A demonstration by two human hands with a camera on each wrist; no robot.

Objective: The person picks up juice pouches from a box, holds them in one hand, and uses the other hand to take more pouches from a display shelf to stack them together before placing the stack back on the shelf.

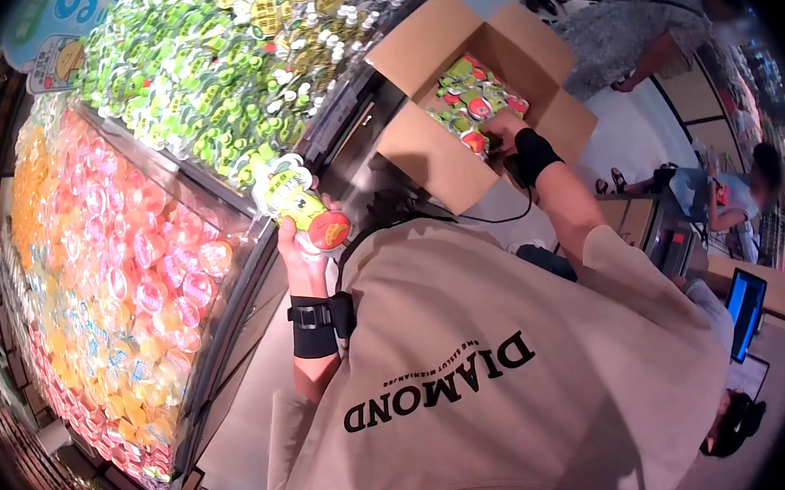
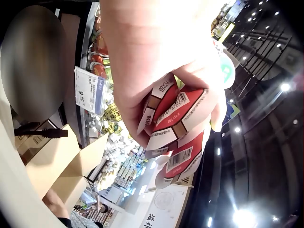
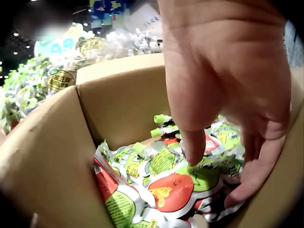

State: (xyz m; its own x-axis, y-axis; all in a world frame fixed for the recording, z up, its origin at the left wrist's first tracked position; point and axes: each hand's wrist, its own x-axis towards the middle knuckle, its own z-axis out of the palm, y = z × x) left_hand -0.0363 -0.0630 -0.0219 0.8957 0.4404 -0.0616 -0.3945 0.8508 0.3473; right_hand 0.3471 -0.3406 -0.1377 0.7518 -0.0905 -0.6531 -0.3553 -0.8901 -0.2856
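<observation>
My left hand (image 1: 296, 244) grips a small bunch of spouted pouches (image 1: 295, 193), white-edged with green and red print. In the left wrist view their red bottoms with barcodes (image 2: 179, 159) face the camera, and the fingers wrap partly behind them. My right hand (image 3: 228, 90) reaches down into an open cardboard box (image 1: 422, 154). Its thumb touches a green and red pouch (image 3: 173, 190) lying on top, while the fingers (image 3: 259, 175) extend down along that pouch's right side, near the box wall. More pouches with green caps (image 3: 140, 148) lie jumbled around it.
At my left, a sloped display bin holds heaped green-capped pouches (image 1: 201, 84). Another holds pink and orange cups (image 1: 156, 266). A price card (image 2: 89, 91) hangs at the bin edge. Box flaps (image 1: 413, 47) stand outward. People (image 1: 635, 28) are beyond the box.
</observation>
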